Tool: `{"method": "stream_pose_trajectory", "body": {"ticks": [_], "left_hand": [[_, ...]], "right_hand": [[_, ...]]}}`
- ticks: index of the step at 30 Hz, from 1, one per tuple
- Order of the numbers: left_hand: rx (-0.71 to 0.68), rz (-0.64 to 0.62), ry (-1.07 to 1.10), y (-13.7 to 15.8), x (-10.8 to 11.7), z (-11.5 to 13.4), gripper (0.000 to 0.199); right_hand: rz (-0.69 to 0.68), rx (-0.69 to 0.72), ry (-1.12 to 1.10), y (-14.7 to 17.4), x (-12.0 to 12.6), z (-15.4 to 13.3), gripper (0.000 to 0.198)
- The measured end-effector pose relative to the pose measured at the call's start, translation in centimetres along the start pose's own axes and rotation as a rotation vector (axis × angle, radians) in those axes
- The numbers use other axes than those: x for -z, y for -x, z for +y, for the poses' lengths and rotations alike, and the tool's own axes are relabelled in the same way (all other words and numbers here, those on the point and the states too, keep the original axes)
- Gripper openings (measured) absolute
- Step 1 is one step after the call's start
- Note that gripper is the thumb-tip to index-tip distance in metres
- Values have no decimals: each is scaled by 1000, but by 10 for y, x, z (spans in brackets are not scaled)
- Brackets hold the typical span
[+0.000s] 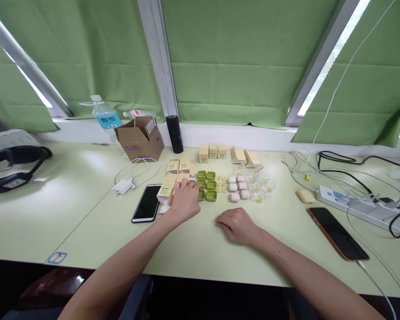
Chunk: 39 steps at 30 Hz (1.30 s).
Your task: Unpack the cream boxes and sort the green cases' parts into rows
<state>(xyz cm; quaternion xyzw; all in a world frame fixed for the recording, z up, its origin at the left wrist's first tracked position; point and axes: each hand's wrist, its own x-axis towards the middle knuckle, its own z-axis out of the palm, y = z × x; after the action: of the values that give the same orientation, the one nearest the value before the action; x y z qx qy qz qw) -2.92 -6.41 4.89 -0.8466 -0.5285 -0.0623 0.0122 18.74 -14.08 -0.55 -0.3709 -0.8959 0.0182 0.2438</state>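
Left hand seemingly touches boxes.

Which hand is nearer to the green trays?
Left. The left hand rests on the small boxes, right beside the green trays. The right hand lies on the table below them, clearly apart.

two bare forearms, no sleeves, watch or rings showing; left hand at eleven o'clock of the right hand.
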Motion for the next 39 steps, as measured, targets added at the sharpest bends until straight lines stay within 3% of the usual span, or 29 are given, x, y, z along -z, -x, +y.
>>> {"method": "stream_pose_trajectory", "body": {"ticks": [11,17,22,25,28,31,33,36,39], "left_hand": [[-32,57,22,0,-9,0,34],[-28,78,1,1,-6,1,43],[-62,196,77,7,4,6,36],[-219,268,139,15,8,13,22],[-377,213,129,23,10,23,16],[-454,126,83,29,9,32,17],[-493,110,52,31,4,35,16],[-537,151,51,30,-10,32,18],[-543,228,113,30,-25,23,16]], "right_hand": [[-26,4,5,1,2,-2,18],[-22,3,2,1,3,-1,18],[10,14,-1,1,3,-1,18],[114,41,10,0,7,0,18],[303,40,13,-3,19,3,18],[476,-37,-3,-13,40,14,16],[510,-143,45,-27,56,28,16],[402,-384,197,-58,76,61,15],[112,-527,358,-98,83,101,27]]}}
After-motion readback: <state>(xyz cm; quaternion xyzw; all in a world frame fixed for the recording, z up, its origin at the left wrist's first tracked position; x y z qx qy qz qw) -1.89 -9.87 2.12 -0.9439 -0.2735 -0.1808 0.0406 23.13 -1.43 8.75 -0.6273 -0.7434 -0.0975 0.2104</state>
